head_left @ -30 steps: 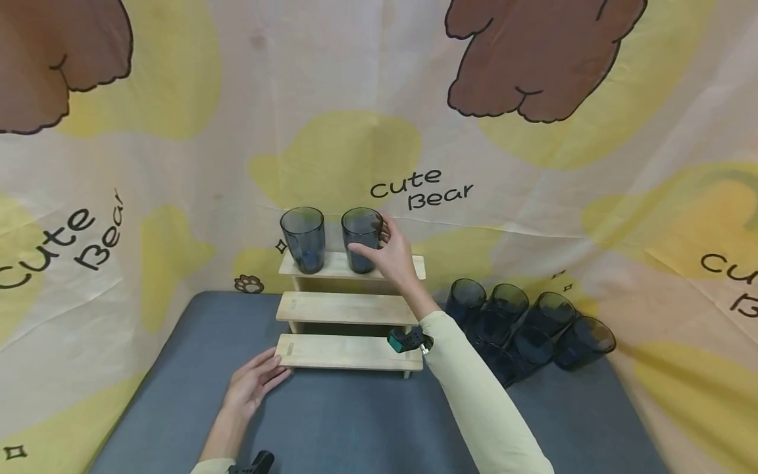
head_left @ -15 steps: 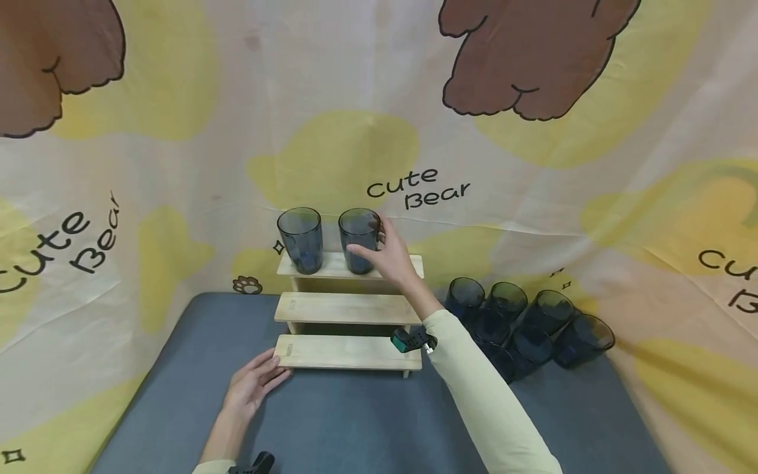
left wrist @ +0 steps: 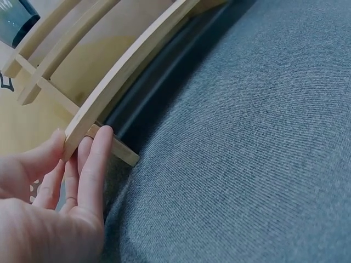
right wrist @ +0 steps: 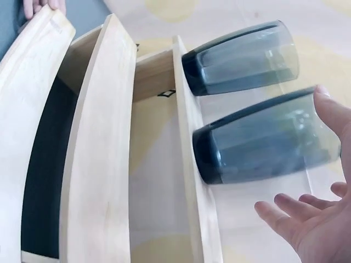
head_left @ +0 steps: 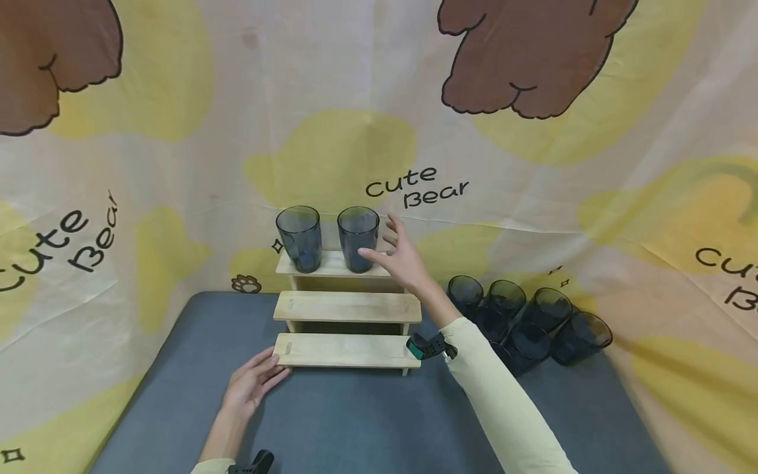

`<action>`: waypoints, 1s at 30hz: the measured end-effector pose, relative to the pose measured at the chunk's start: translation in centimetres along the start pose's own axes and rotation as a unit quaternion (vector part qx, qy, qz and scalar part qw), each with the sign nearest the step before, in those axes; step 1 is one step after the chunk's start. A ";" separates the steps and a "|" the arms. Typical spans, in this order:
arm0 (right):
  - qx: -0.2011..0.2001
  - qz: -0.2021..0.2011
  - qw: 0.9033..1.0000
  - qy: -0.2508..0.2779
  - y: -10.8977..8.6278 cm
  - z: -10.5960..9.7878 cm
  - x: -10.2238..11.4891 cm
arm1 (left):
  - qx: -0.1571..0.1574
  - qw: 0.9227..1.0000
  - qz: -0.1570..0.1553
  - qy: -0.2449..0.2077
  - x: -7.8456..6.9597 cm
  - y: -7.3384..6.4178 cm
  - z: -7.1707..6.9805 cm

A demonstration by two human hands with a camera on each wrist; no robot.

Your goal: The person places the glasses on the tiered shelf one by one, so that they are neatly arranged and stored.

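A three-step wooden shelf (head_left: pixel 347 307) stands on the blue-grey cloth. Two bluish-grey drinking glasses, a left one (head_left: pixel 299 240) and a right one (head_left: pixel 358 240), stand upright on its top step. My left hand (head_left: pixel 251 382) pinches the left end of the lowest step, its thumb above and its fingers beneath, as the left wrist view shows. Just right of the right glass is my right hand (head_left: pixel 403 260), its fingers spread and holding nothing. In the right wrist view the thumb is near that glass's rim; whether it touches I cannot tell.
Several more dark glasses (head_left: pixel 547 313) stand close together on the table's right side, partly behind my right sleeve (head_left: pixel 503 388). A patterned cloth wall (head_left: pixel 331 158) rises right behind the shelf. The middle and lowest steps carry no glasses.
My right hand has let go of the right glass and drawn off a little to the right, its fingers opening. The glass stays on the top step. My left hand keeps its place.
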State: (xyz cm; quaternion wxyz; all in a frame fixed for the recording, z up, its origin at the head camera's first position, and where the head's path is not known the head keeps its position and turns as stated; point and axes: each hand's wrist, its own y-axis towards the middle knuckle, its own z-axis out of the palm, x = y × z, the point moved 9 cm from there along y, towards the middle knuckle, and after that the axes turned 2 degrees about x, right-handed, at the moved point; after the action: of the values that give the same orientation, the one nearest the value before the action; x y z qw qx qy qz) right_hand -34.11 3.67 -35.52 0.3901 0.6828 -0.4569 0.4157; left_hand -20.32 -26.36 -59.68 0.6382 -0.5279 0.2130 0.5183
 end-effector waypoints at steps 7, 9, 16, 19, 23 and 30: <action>-0.001 0.003 1.000 0.010 -1.8 -2.1 -1.1 | 0.002 1.000 0.003 -0.002 0.0 0.0 0.1; -0.004 0.004 1.000 0.007 -2.4 -2.7 -1.3 | 0.003 1.000 0.003 -0.001 -0.1 0.0 0.1; -0.015 0.003 1.000 -0.009 -4.8 -4.5 -2.3 | 0.006 1.000 0.003 0.004 0.0 0.0 0.1; -0.023 0.001 1.000 -0.017 -5.6 -5.1 -2.6 | 0.003 1.000 -0.001 0.003 0.1 0.0 -0.2; -0.023 0.003 0.999 -0.036 -6.8 -6.1 -3.0 | 0.000 1.000 -0.004 -0.002 0.4 0.0 -0.5; -0.033 -0.007 0.993 -0.111 -8.9 -8.8 -4.2 | 0.004 1.000 -0.003 -0.004 0.4 0.3 -0.2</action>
State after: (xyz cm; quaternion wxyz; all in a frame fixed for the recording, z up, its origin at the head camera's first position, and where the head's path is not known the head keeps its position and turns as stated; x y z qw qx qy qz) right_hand -28.46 15.42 -37.67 0.3621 0.7147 -0.5061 0.3193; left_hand -20.42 -26.38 -60.20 0.6427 -0.5238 0.2107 0.5179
